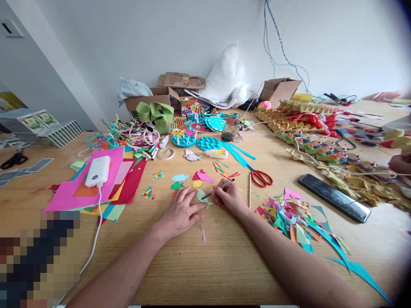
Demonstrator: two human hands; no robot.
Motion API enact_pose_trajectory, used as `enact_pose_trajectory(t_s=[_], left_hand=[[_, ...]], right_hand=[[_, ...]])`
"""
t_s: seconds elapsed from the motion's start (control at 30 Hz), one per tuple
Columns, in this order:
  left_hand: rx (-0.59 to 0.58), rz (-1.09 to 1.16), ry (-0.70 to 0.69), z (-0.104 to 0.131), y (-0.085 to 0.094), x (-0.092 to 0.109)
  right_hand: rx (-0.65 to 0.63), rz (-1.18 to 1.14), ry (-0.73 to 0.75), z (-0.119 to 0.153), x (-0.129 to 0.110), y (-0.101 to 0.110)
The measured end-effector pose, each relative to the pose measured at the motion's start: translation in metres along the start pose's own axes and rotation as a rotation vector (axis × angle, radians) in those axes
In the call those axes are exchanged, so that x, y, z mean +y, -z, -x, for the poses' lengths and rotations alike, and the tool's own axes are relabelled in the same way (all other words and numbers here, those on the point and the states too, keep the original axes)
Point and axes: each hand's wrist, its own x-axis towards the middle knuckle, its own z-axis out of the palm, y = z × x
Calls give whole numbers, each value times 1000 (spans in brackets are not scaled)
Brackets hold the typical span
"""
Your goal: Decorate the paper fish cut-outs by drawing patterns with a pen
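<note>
My right hand (227, 196) is closed round a dark pen (221, 186), whose tip meets a pale green paper fish (202, 196) on the table. My left hand (183, 210) lies flat with fingers apart, its fingertips at the edge of that fish. Just beyond my hands are more paper fish: a pink fish (205, 176), a yellow fish (197, 184), a light blue fish (180, 177) and a green fish (177, 186). A thin pink paper strip (203, 234) rests near my left hand.
Red-handled scissors (261, 178), a wooden stick (249, 191), paper scraps (292, 214) and a phone (334, 197) lie to the right. Coloured sheets (64, 194) with a cabled white power bank (97, 171) are left. Behind stand a glue bottle (216, 153) and a jar (230, 128). Another person's hand (400, 164) shows far right.
</note>
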Motion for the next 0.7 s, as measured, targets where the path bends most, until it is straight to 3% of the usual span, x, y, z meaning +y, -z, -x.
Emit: enact_pose_trajectory(t_s=[0.7], left_hand=[[12,-11,-16,0,-1,-1]], right_hand=[[-32,16,23,0,1,1]])
